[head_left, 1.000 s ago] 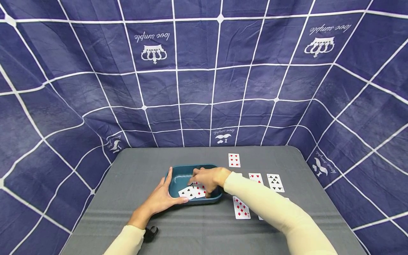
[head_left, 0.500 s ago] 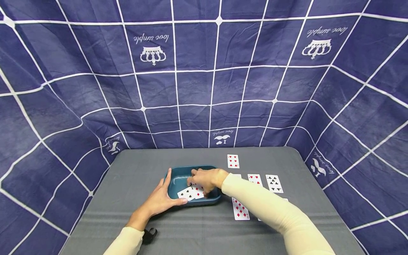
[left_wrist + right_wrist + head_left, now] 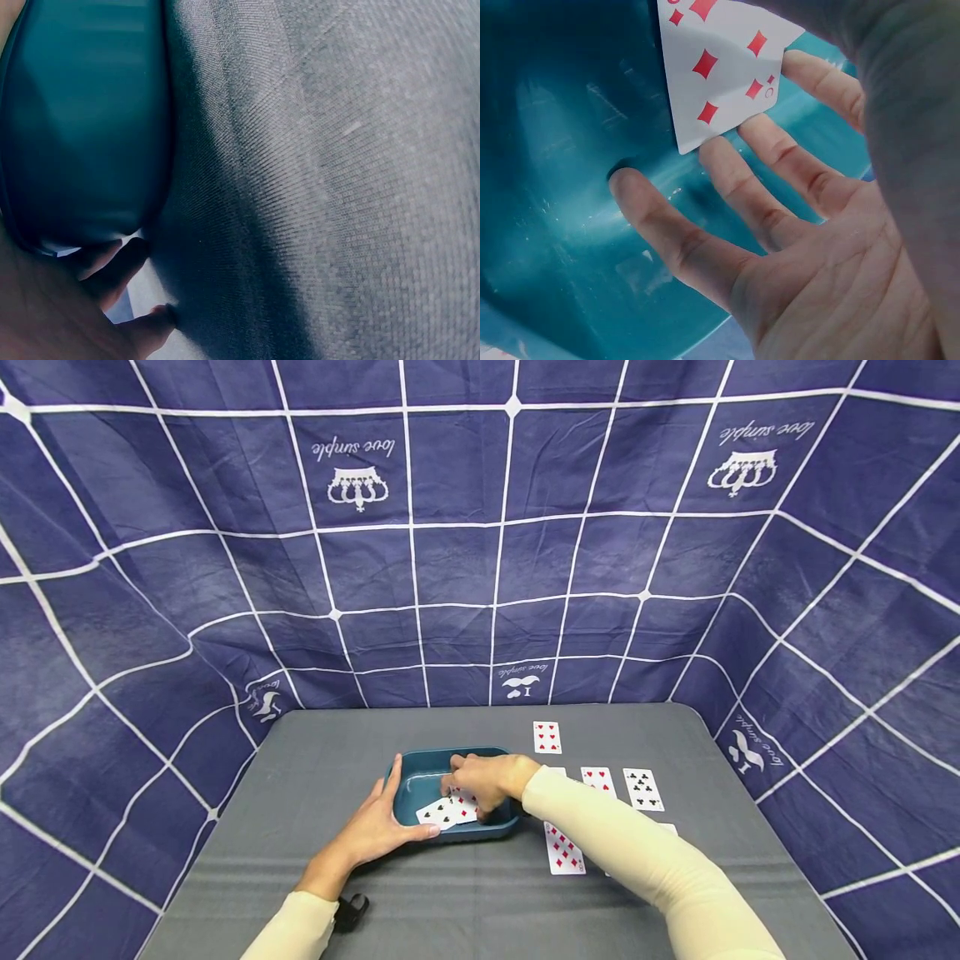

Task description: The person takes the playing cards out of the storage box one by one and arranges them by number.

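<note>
A teal rectangular tray [image 3: 420,770] sits on the grey table, with a few playing cards inside. My left hand [image 3: 378,822] grips its left end, thumb along the front rim and fingers around the back corner; the left wrist view shows fingers [image 3: 124,266] curled about the end of the tray [image 3: 90,127]. Inside the tray, my right hand [image 3: 491,781] holds a diamond playing card [image 3: 720,75] between thumb and fingers, fingertips at the card's short edge. A black-suited playing card [image 3: 433,814] lies partly beneath it. The right hand covers the tray's right end.
Face-up cards lie right of the tray: a six of hearts [image 3: 547,737] at the back, a heart card [image 3: 597,778], a club card [image 3: 642,789] and a diamond card [image 3: 564,849]. My right sleeve [image 3: 637,852] hides others partly. Blue cloth [image 3: 450,568] hangs behind.
Both hands stay in nearly the same place at the tray. The right fingers have shifted slightly over the cards, and the whole view has moved a little.
</note>
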The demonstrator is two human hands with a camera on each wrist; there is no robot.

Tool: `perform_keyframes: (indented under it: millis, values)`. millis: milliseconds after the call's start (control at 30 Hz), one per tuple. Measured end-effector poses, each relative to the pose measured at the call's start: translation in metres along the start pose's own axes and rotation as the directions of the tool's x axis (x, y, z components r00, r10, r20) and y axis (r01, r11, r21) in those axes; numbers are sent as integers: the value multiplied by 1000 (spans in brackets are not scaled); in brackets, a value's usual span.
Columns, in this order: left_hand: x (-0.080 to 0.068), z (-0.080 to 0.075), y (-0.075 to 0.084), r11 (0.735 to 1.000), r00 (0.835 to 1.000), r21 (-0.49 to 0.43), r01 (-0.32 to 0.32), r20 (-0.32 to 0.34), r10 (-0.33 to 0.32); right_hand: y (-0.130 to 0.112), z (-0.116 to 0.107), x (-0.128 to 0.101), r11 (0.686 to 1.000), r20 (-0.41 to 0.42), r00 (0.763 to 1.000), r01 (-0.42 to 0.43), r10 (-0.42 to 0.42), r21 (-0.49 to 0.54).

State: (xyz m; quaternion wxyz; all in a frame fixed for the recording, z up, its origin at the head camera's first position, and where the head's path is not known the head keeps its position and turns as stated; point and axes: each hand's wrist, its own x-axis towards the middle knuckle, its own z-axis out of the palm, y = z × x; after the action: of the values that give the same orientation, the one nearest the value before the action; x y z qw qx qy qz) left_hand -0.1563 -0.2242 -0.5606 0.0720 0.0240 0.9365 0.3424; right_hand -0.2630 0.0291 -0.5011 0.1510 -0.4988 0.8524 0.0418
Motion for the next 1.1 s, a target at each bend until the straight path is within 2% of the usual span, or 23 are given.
perform_keyframes:
  millis: [400,1100]
  values:
    - [1,0,-1,1000,1000,-4,-15,-7,15,8,-4,-5,993,-58,998,5,2,118]
    - [0,0,1,1000,1000,5,-11,-18,12,32,-13,-41,973,-232,973,41,13,225]
